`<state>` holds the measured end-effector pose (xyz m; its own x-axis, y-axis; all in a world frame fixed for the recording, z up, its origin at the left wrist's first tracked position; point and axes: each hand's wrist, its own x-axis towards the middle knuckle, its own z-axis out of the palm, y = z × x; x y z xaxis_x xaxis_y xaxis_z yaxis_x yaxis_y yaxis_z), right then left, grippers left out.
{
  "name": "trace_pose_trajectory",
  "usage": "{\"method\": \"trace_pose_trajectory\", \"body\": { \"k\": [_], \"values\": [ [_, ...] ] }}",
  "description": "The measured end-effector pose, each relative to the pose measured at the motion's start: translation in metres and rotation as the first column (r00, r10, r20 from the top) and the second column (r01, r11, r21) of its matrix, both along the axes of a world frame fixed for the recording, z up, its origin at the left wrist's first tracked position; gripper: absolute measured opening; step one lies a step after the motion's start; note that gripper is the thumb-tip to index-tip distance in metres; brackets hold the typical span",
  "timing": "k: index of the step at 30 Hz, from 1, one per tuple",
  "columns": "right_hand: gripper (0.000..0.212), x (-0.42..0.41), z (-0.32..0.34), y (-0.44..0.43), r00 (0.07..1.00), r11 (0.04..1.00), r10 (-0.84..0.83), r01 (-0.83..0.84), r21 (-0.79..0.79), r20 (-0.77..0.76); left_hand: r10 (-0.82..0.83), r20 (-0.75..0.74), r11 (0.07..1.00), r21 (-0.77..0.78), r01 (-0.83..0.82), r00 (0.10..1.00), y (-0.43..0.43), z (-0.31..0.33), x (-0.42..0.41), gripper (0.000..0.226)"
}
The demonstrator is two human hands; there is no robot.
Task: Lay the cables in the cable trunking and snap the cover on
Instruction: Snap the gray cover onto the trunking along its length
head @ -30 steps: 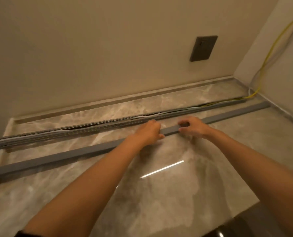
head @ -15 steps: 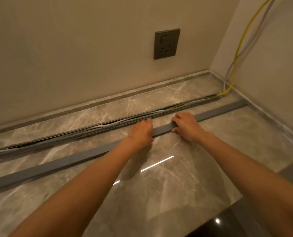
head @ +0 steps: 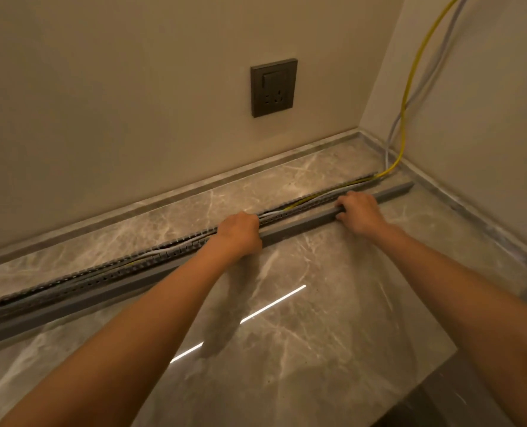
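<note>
A long grey slotted trunking (head: 108, 269) lies on the marble surface, running from the left edge toward the right corner. A yellow cable (head: 405, 97) and a grey cable (head: 394, 127) come down the right wall and lie inside it. The grey cover strip (head: 302, 224) sits tight against the trunking's near side. My left hand (head: 240, 232) grips the cover near its middle, fingers curled over its far edge. My right hand (head: 359, 212) grips the cover further right, near its end.
A dark wall socket with a switch (head: 273, 87) is on the back wall above the trunking. The two walls meet in a corner (head: 359, 131) at the right. The marble surface (head: 302, 334) ends at a near right edge with a darker area beyond.
The cover has moved from a hand's width in front of the trunking to right against it. Both hands went with it, and my right hand slid further right along the strip.
</note>
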<state>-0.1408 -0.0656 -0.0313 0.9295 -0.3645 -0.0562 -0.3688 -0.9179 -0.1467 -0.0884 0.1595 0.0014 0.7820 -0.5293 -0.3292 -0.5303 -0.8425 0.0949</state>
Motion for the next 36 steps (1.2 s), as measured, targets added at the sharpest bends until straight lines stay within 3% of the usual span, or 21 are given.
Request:
{"method": "trace_pose_trajectory", "body": {
  "k": [3, 12, 17, 22, 25, 28, 36],
  "values": [
    [0.027, 0.0, -0.004, -0.021, 0.999, 1.0, -0.022, 0.022, -0.007, 0.039, 0.005, -0.009, 0.999, 0.035, -0.005, 1.0, -0.023, -0.001, -0.001, 0.036],
    [0.025, 0.028, -0.001, -0.078, 0.952, 0.914, 0.297, -0.306, 0.265, 0.074, 0.006, -0.005, 0.989, -0.149, -0.006, 1.0, -0.161, -0.007, -0.004, 0.026],
    [0.031, 0.025, -0.003, -0.156, 0.936, 0.932, 0.347, -0.338, 0.131, -0.05, 0.107, -0.011, 0.989, -0.098, -0.107, 0.994, -0.195, -0.007, 0.002, 0.025],
    [0.025, 0.024, -0.007, -0.182, 0.924, 0.929, 0.36, -0.368, 0.04, 0.127, 0.153, 0.015, 0.987, -0.049, -0.152, 0.988, -0.201, -0.006, 0.006, 0.029],
    [0.024, 0.029, -0.007, -0.177, 0.897, 0.907, 0.415, -0.42, 0.001, 0.153, 0.16, 0.02, 0.986, -0.044, -0.159, 0.987, -0.205, -0.009, 0.007, 0.031],
    [0.024, 0.032, -0.008, -0.169, 0.868, 0.884, 0.46, -0.468, 0.0, 0.187, 0.128, 0.062, 0.989, -0.084, -0.122, 0.99, -0.209, -0.01, 0.008, 0.034],
    [0.023, 0.042, -0.007, -0.153, 0.863, 0.852, 0.499, -0.505, 0.136, 0.08, -0.038, 0.15, 0.995, -0.088, 0.051, 0.988, -0.215, -0.014, 0.017, 0.033]
  ]
}}
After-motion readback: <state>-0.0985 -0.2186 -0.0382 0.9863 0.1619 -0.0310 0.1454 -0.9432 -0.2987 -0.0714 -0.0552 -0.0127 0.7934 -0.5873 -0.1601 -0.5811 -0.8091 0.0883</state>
